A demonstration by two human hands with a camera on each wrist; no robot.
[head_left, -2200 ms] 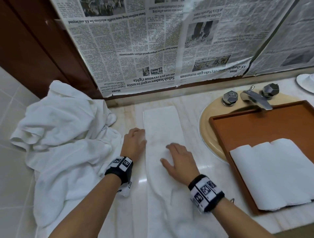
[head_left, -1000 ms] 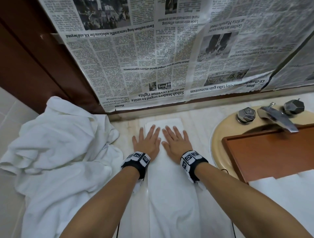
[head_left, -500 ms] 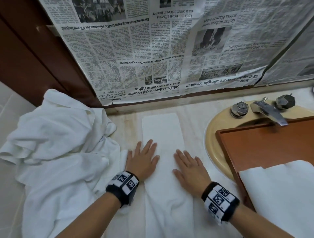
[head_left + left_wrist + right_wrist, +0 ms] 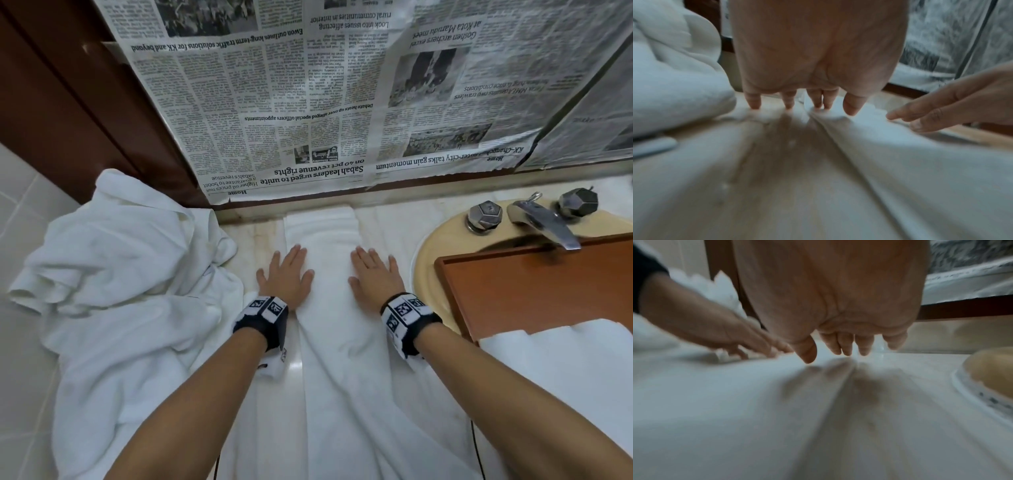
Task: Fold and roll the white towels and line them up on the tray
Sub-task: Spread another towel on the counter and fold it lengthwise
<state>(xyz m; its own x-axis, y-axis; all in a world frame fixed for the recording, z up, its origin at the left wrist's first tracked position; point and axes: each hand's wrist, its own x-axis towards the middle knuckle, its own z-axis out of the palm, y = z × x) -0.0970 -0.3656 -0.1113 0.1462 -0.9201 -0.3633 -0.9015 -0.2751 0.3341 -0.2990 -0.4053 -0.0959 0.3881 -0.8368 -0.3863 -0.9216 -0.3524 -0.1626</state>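
A white towel (image 4: 329, 308), folded into a long narrow strip, lies on the marble counter and runs from the wall toward me. My left hand (image 4: 286, 274) lies flat with spread fingers on the strip's left edge. On its right edge my right hand (image 4: 375, 274) presses flat the same way. In the left wrist view the left fingers (image 4: 754, 100) touch the towel (image 4: 900, 154), with the right hand (image 4: 941, 110) beside them. In the right wrist view the right fingers (image 4: 846, 345) are straight over the towel (image 4: 715, 394). A brown wooden tray (image 4: 534, 284) at right holds rolled white towels (image 4: 561, 370).
A heap of unfolded white towels (image 4: 113, 291) covers the counter's left side. The tray rests over a beige sink (image 4: 431, 253) with a chrome tap (image 4: 541, 222) and two knobs. Newspaper (image 4: 325, 96) covers the wall behind. A dark wooden panel (image 4: 68, 102) stands at back left.
Both hands slid back from the towel's far end toward me, then moved forward again and apart to the strip's two edges. They stayed flat throughout.
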